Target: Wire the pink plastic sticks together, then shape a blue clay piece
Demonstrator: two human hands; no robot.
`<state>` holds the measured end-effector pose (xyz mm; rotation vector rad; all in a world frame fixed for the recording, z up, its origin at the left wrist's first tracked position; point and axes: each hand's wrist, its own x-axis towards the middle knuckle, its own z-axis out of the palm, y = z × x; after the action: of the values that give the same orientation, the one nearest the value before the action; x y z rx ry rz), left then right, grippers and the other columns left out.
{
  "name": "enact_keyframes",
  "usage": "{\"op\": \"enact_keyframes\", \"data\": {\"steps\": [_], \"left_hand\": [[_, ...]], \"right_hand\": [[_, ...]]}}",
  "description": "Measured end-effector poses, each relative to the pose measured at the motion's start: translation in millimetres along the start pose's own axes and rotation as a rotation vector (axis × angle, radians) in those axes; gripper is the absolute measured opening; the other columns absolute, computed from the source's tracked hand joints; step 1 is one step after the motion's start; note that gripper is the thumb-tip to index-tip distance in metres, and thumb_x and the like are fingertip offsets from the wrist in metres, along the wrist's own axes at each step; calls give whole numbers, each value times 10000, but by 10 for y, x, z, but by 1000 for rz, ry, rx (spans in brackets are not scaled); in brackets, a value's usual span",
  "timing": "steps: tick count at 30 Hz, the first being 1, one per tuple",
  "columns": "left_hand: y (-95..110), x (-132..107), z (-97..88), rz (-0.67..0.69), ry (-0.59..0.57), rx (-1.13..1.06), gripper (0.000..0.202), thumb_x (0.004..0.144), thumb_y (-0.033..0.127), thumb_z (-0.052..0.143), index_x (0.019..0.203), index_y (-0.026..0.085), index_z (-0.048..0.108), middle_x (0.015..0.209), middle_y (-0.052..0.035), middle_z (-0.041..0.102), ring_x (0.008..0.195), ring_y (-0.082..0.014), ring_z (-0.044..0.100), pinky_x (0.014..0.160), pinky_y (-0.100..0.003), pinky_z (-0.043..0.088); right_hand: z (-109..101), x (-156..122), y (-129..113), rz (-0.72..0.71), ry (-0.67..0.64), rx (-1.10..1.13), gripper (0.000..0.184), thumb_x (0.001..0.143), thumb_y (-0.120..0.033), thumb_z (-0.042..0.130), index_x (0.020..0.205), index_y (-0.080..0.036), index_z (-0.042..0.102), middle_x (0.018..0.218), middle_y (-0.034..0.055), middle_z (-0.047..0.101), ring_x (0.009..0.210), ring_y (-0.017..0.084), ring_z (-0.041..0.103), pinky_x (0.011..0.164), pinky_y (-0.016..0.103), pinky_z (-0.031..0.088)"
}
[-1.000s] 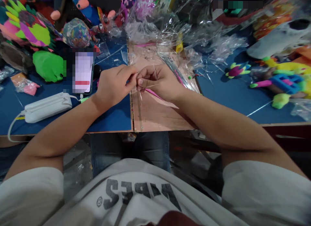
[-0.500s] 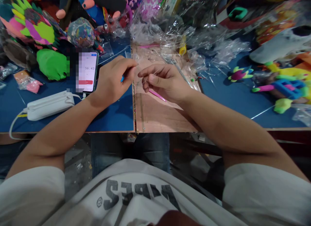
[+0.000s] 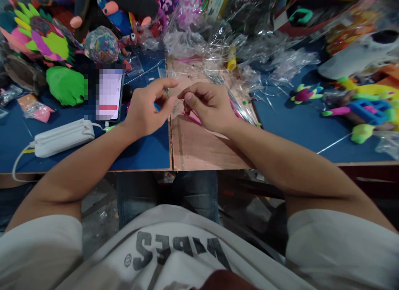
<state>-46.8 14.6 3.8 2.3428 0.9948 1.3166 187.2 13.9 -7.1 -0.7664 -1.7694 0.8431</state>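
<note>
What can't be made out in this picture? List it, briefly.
Head view:
- What the right hand pinches: too thin to tell; whether the left hand shares it, unclear.
- Phone screen: blurred out.
- Dark soft toy: cut off by the top edge.
- Things under the clear wrappers: hidden by crumpled plastic.

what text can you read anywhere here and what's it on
"VIBES": dark letters, upside down to the camera, on the person's light shirt.
Small circled mark beside it: too small to read.
Phone screen: blurred, unreadable.
Box at the top edge: print too small to read.
</note>
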Motion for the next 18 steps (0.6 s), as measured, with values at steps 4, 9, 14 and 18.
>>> {"op": "enact_keyframes", "data": {"steps": [4,9,14,18], "left_hand": [[-33,17,50,-87,81,-133,429,1128,665,646,1316,293,750,940,-42,810,854,-211,842,803,-360,700],[-34,59,33,-95,61,-181,488,1116,733,631,1175,282,807,898,-33,836,846,-208,860,808,-366,733],[61,63,-24,-95,-6,-184,379,1105,622,717,1080,263,837,861,-24,870,797,-202,851,796,-356,742],[107,74,-38,-111,-18,-193,337,1103,582,736,1072,261,831,869,-21,876,789,-202,855,787,-352,731]], "right_hand": [[12,-41,-45,10,-59,-23,539,1114,-745,664,915,-249,734,706,-1,664,618,156,584,588,324,514],[17,-66,-79,-34,-134,-90,430,1145,-581,691,893,-236,731,680,-22,617,631,146,508,633,323,474],[-22,-48,-79,-131,-198,-217,331,1126,-379,702,837,-219,707,695,-18,621,644,142,480,643,329,400],[-39,-51,-58,-150,-200,-245,292,1111,-321,694,841,-213,714,693,-20,623,633,139,477,640,329,383]]}}
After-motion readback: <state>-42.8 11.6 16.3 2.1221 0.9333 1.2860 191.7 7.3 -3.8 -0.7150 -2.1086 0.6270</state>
